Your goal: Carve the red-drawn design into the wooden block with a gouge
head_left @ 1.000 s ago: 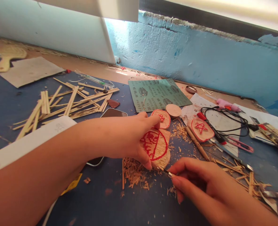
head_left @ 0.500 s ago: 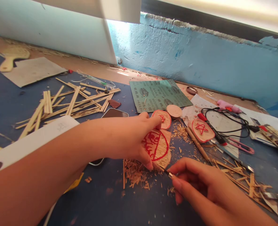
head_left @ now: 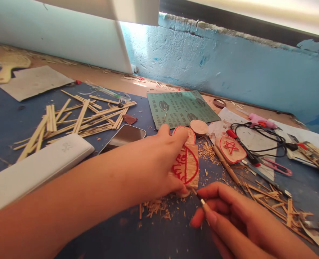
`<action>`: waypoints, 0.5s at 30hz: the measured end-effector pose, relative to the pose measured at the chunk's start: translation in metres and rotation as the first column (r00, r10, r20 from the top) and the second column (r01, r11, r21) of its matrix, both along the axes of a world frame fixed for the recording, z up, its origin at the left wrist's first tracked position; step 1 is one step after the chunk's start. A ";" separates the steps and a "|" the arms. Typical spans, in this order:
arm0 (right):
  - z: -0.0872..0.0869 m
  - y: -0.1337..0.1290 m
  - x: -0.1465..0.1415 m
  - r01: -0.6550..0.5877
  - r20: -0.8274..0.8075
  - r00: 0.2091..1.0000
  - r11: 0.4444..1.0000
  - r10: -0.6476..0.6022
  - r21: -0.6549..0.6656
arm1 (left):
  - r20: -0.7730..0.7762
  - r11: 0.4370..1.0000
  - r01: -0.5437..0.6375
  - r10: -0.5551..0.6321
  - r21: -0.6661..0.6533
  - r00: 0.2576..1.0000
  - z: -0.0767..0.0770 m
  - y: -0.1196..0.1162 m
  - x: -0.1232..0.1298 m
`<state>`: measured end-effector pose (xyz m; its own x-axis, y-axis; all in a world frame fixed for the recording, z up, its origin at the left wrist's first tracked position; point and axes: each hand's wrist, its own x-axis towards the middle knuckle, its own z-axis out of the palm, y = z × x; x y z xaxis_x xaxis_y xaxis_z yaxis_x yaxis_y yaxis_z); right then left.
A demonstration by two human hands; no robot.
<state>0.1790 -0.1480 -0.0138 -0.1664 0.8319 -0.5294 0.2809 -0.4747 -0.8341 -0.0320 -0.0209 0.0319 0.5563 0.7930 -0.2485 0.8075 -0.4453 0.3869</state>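
Observation:
My left hand (head_left: 163, 160) grips a small wooden block (head_left: 192, 166) from its left side, thumb at the near edge and fingers over the far edge. Red lines and part of a red circle mark the block's face; the hand hides the rest. In my right hand (head_left: 227, 212) is a thin carving knife (head_left: 202, 202), pinched between thumb and fingers, its tip close to the block's near corner. Whether the tip touches the wood I cannot tell. Curled wood shavings (head_left: 156, 208) lie just below the block.
Behind the block are a round wooden disc (head_left: 199, 127) and green sandpaper (head_left: 181, 108). A star-marked wood piece (head_left: 232, 149), a wooden-handled tool (head_left: 228, 168) and a black cable (head_left: 254, 138) lie right. Leftward are thin sticks (head_left: 81, 115), a phone (head_left: 125, 136) and a white power bank (head_left: 43, 169).
The block has turned and shifted slightly right with my left hand, uncovering more of the phone and power bank. My right hand and the knife have moved slightly right and nearer to me.

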 end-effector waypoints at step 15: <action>0.011 0.016 0.011 -0.400 0.537 0.830 0.830 0.149 0.388 | 0.003 0.984 -0.171 0.172 -0.041 0.985 -0.013 0.006 0.010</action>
